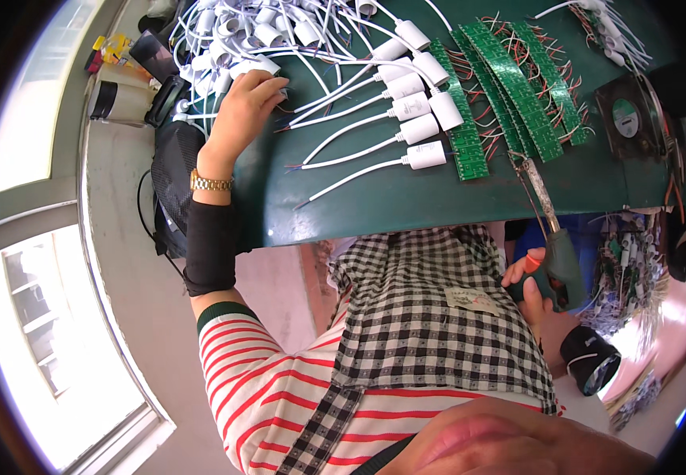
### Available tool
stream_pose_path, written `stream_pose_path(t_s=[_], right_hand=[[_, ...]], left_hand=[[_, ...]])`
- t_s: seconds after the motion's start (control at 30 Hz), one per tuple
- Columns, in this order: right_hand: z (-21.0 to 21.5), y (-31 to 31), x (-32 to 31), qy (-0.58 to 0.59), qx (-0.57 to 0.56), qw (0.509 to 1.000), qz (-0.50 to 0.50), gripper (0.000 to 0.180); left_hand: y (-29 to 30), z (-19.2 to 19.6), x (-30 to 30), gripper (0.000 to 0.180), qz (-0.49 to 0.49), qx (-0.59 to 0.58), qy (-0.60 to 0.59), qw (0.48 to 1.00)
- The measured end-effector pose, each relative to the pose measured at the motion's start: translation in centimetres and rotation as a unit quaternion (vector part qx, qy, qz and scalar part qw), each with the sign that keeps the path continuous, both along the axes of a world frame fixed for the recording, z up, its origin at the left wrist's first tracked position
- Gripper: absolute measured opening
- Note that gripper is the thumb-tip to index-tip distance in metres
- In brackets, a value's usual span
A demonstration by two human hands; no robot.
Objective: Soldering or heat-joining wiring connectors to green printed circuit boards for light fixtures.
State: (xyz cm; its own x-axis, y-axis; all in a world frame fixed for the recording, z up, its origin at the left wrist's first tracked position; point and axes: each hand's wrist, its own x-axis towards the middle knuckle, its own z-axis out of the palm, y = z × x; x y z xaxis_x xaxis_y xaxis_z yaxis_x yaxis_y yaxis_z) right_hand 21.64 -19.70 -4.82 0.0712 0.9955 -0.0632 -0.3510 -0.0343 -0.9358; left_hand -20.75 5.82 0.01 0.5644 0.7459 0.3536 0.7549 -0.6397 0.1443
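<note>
Resting left hand point(242, 111) on heaped white cylindrical plastic sockets with white cables point(268, 36), left edge of green desk point(343, 210).
Fingers curled over the nearest socket; tips partly hidden, can't tell if pinching. Right hand point(535, 301), partly behind handle, grips dark-green-handled soldering iron point(566, 265) at near edge. Heap cut off on top.

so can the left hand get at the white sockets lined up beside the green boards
Probably yes: the left hand is just left of the white sockets, with only cables and tabletop apparently between, and the soldering iron in the right hand is off to the other side.
</note>
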Motion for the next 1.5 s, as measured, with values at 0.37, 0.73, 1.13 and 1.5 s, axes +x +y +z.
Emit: stream_pose_path(t_s=[0.37, 0.73, 1.13, 1.5], right_hand=[[0.2, 0.6, -0.1, 0.000, -0.009, 1.000, -0.011, 0.043], [1.2, 0.8, -0.4, 0.005, -0.021, 1.000, -0.005, 0.045], [0.0, 0.6, -0.1, -0.034, -0.030, 0.999, 0.011, 0.044], [0.8, 0.5, 0.5, -0.051, 0.001, 0.995, 0.087, 0.040]], left_hand=[[0.7, -0.6, -0.2, 0.014, 0.041, -0.122, -0.035, 0.991], [-0.3, -0.6, -1.8, 0.010, 0.093, -0.014, 0.036, 0.995], [-9.7, 5.3, 16.2, 0.012, 0.023, -0.213, -0.254, 0.943], [-10.5, -2.1, 21.5, 0.013, 0.051, -0.018, -0.171, 0.984]])
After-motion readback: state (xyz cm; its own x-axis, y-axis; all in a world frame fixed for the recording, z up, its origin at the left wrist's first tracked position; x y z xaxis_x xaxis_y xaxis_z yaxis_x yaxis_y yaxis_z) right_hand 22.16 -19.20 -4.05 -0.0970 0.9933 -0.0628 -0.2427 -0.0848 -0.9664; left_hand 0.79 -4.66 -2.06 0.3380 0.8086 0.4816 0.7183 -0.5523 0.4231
